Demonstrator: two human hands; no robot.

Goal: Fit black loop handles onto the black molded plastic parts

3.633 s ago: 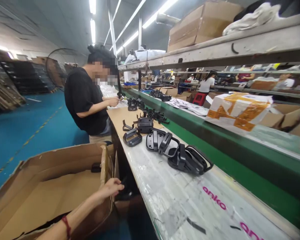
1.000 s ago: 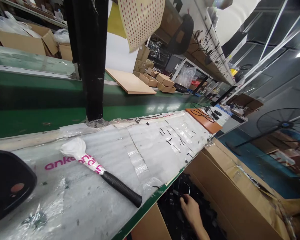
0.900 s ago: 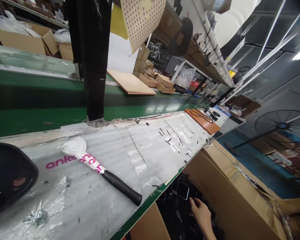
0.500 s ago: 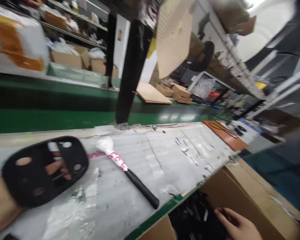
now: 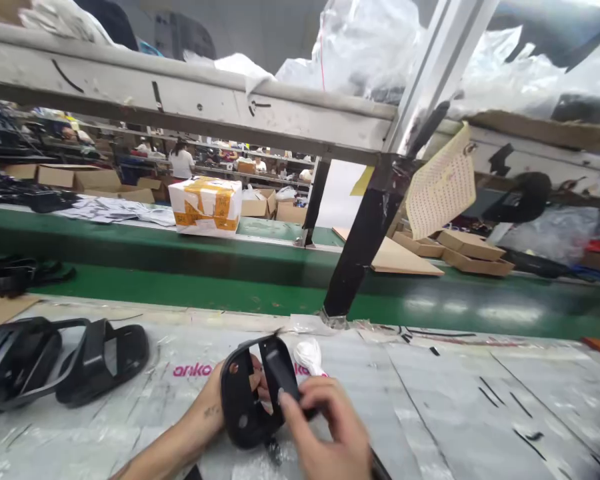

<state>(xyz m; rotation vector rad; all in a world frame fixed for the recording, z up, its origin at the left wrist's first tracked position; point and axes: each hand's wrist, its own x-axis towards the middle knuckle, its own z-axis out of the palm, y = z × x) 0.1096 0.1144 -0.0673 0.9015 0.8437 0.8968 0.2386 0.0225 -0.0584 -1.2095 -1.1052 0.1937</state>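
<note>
My left hand [image 5: 215, 407] grips a black oval plastic shell [image 5: 240, 407] with several holes, held up above the bench. My right hand [image 5: 330, 433] holds a smaller black plastic piece [image 5: 279, 373] and presses it against the shell's open side. Just behind them lies a mallet whose white wrapped head [image 5: 307, 355] shows; its handle is hidden by my right hand. Both hands are over the plastic-covered bench [image 5: 430, 413].
A row of finished black plastic assemblies [image 5: 55, 363] lies at the left of the bench. Behind runs a green conveyor [image 5: 180, 290] with a taped white box [image 5: 207, 207] and flat cardboard [image 5: 400, 257]. A black post [image 5: 363, 243] stands at the bench's far edge. Other people work far behind.
My view swung from the box at the right back to the bench. My right hand came up out of the box with a black piece and met the shell in my left hand.
</note>
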